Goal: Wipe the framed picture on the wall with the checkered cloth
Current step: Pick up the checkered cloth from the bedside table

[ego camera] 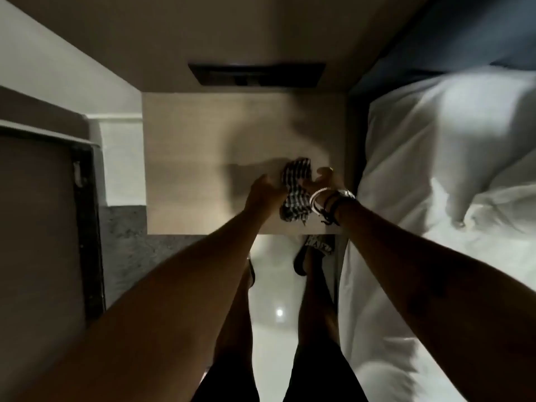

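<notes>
- Bunched checkered cloth on the table, frame centre, held between left hand and right hand.
- Both grips closed on it.
- Framed picture straight above, top centre, on the wall.

two hands, one checkered cloth, one nightstand.

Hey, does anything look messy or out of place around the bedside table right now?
Mostly no. The checkered cloth is bunched up between the left hand and right hand over the bedside table, and the white bedding beside it lies rumpled. No spill or damage shows.
</notes>
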A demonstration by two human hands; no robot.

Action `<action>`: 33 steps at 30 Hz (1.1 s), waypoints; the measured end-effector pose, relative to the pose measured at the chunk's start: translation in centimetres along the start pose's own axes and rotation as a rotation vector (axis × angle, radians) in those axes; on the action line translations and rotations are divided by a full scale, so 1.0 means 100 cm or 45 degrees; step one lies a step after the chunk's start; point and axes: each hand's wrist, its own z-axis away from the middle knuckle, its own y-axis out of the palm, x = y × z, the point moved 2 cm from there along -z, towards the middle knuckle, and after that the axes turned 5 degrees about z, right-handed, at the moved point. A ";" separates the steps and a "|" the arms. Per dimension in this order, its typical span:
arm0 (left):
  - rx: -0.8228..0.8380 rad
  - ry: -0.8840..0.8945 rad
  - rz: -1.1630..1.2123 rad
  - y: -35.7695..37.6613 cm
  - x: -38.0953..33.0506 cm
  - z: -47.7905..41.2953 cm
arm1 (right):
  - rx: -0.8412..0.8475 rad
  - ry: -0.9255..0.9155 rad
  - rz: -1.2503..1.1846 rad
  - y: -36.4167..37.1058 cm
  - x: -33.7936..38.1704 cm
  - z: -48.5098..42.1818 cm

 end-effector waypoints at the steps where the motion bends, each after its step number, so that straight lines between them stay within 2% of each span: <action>1: 0.032 -0.046 0.044 0.007 0.000 -0.009 | 0.011 0.017 0.052 0.005 -0.001 -0.010; 5: 0.135 -0.132 0.176 0.028 0.006 -0.033 | -0.011 0.131 0.145 0.021 -0.011 -0.033; 8: 0.140 -0.178 0.300 0.041 0.017 -0.044 | -0.023 0.138 -0.011 0.035 -0.025 -0.046; 12: 0.183 -0.237 0.468 0.052 0.028 -0.051 | 0.116 0.130 -0.258 0.041 -0.030 -0.052; 15: 0.243 -0.257 0.613 0.047 0.028 -0.039 | 0.264 0.142 -0.239 0.031 -0.031 -0.043; 20: 0.478 -0.276 0.821 0.018 0.004 0.002 | 0.486 0.081 -0.424 -0.011 -0.012 0.004; 26: 0.680 -0.085 0.832 -0.049 -0.084 0.076 | 0.847 -0.062 -0.881 -0.078 0.061 0.089; 29: 0.693 0.055 0.771 -0.086 -0.146 0.118 | 0.875 -0.246 -1.030 -0.125 0.116 0.144; 33: 0.619 0.178 0.544 -0.134 -0.227 0.183 | 0.690 -0.467 -0.984 -0.187 0.174 0.216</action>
